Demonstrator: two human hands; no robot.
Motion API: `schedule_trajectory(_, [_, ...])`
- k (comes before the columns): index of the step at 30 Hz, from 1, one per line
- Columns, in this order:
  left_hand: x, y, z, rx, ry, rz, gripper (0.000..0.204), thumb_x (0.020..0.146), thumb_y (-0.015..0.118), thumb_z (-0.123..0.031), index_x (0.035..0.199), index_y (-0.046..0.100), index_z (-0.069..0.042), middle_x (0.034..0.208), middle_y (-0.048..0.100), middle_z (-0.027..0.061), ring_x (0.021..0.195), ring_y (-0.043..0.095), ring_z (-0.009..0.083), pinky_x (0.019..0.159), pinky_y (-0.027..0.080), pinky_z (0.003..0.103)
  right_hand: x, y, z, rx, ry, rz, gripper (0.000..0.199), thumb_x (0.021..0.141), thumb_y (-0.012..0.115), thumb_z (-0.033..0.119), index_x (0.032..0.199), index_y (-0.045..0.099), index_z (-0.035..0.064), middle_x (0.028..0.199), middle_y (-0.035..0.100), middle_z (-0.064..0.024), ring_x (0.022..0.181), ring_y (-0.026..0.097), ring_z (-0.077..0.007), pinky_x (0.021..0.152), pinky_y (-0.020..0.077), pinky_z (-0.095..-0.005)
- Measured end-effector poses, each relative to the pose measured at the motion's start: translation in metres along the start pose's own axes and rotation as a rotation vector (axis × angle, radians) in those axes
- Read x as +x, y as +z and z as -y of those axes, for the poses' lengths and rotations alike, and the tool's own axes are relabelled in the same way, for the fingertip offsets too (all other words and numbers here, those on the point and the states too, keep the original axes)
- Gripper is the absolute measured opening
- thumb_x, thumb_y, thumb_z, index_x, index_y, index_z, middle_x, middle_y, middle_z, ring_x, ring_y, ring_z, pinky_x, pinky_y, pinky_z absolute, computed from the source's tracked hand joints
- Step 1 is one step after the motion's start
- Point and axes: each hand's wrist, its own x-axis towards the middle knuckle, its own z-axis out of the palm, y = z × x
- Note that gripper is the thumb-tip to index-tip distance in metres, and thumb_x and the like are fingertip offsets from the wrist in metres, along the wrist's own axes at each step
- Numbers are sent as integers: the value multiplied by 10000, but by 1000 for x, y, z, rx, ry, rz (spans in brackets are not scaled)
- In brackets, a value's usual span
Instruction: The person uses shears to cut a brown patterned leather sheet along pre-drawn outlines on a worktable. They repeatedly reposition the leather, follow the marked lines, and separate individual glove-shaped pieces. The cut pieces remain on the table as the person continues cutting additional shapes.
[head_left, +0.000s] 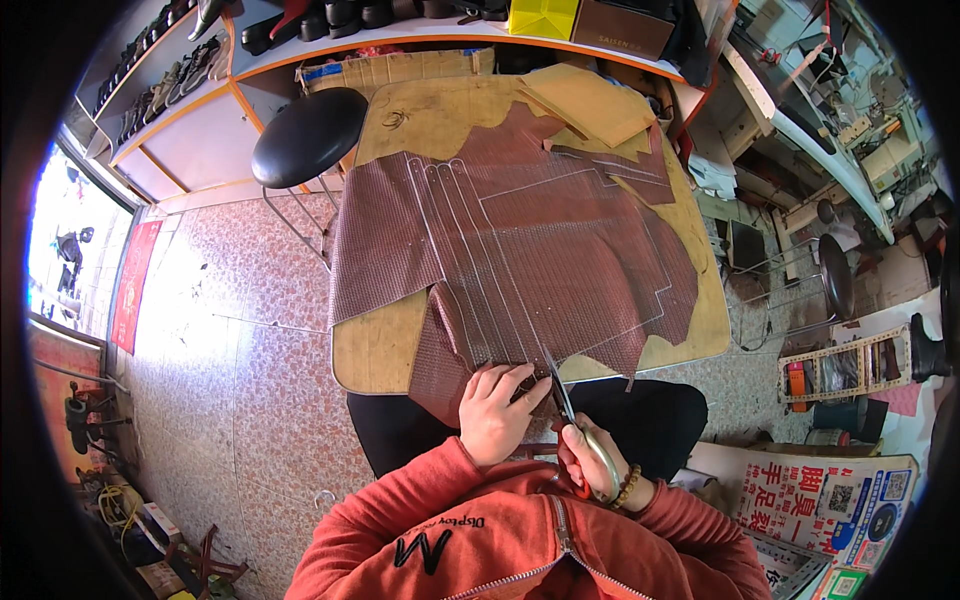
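A large, dark reddish-brown sheet of textured leather lies across the table, with white outlines drawn on it. Several long narrow strips are marked down its middle. My left hand holds the sheet at its near edge, fingertips on top; I cannot see whether the thumb is underneath. Close to those fingers, my right hand grips a pair of scissors by the handles. Their blades point away from me and meet the leather at a marked line. A beaded bracelet circles my right wrist.
The yellowish table has a folded tan sheet at its far right. A round black stool stands beyond the left side. Shoe shelves line the back, a sewing machine the right. Printed cardboard lies near right.
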Motion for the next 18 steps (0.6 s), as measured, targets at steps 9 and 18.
schedule_trajectory(9, [0, -1, 0, -11, -8, 11, 470, 604, 663, -88, 1064, 705, -175, 1112, 603, 37, 992, 582, 239, 880, 480, 394, 1, -1, -2, 0, -4, -3, 497, 917, 535, 583, 947, 435, 97, 651, 455, 13, 452, 407, -48, 393, 359, -200])
schedule_trajectory(18, [0, -1, 0, -16, -4, 6, 476, 600, 660, -76, 1065, 701, -170, 1109, 602, 42, 988, 582, 242, 882, 481, 397, -2, 0, 1, 8, -2, -17, 499, 918, 550, 566, 1001, 470, 80, 654, 462, 19, 448, 404, -43, 390, 348, -192])
